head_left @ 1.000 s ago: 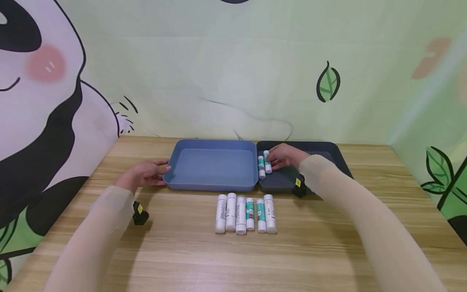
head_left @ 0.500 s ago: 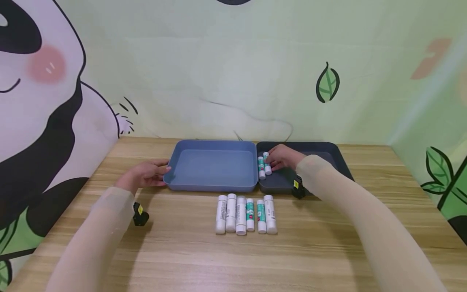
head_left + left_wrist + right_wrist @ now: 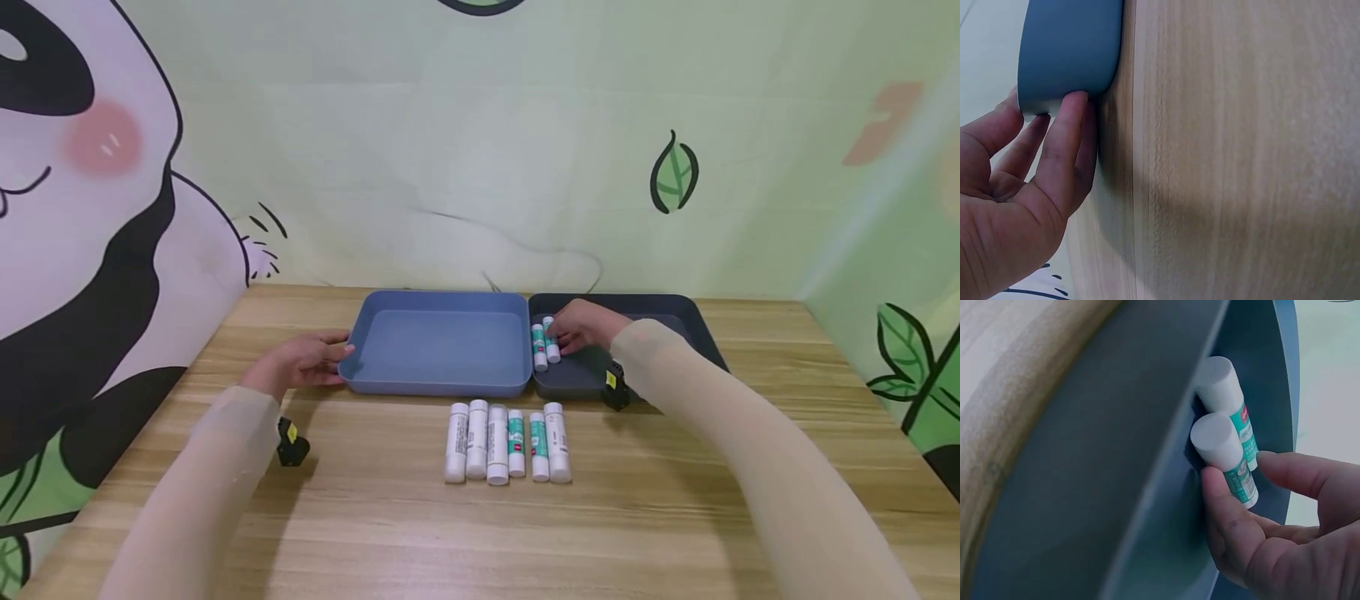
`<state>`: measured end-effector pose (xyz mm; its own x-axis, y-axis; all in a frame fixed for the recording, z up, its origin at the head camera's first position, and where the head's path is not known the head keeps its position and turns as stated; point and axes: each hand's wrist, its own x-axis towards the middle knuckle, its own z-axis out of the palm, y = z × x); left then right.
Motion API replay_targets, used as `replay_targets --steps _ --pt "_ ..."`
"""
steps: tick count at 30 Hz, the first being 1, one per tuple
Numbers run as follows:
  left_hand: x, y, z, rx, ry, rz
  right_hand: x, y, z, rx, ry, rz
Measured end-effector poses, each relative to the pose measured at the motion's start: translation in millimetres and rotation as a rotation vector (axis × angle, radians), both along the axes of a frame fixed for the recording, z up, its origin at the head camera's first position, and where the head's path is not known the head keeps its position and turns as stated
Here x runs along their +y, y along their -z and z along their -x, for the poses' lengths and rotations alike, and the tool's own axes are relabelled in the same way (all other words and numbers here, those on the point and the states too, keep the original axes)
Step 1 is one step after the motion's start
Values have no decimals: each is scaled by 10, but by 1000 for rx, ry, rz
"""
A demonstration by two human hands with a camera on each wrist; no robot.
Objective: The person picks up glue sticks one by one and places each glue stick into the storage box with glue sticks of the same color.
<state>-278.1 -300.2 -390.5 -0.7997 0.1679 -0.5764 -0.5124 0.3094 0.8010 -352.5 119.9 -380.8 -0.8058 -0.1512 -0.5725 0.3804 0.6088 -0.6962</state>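
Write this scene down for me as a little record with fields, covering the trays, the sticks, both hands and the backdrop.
Left hand: holds the left end of the blue tray
Right hand: thumb and fingers around the right-hand glue stick
Dark tray: two teal-labelled glue sticks lying side by side, along its left side
Table: four longer white tubes and two teal-labelled sticks, lying in front of the trays
Backdrop: panda mural

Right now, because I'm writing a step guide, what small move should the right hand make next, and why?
Probably loosen the right hand and lift it away: the green-labelled stick in its grasp is inside the dark tray, alongside a matching stick, while two similar sticks lie on the table.
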Motion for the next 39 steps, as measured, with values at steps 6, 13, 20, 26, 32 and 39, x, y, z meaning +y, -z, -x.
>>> replay_targets --steps 6,13,20,26,32,39 --pt "17 -42 -3 5 1 10 5 -61 -15 -27 10 1" --pt "11 -59 3 2 0 15 56 -141 -51 -20 -18 18" --pt "15 -30 13 1 -2 0 213 -382 -187 14 -111 116" --pt "23 -33 2 1 -4 -7 379 -575 -379 46 -119 192" --pt "33 -25 -7 2 4 -3 529 -657 -591 83 -124 239" --pt "20 -12 0 8 5 -11 596 -729 -832 123 -146 295"
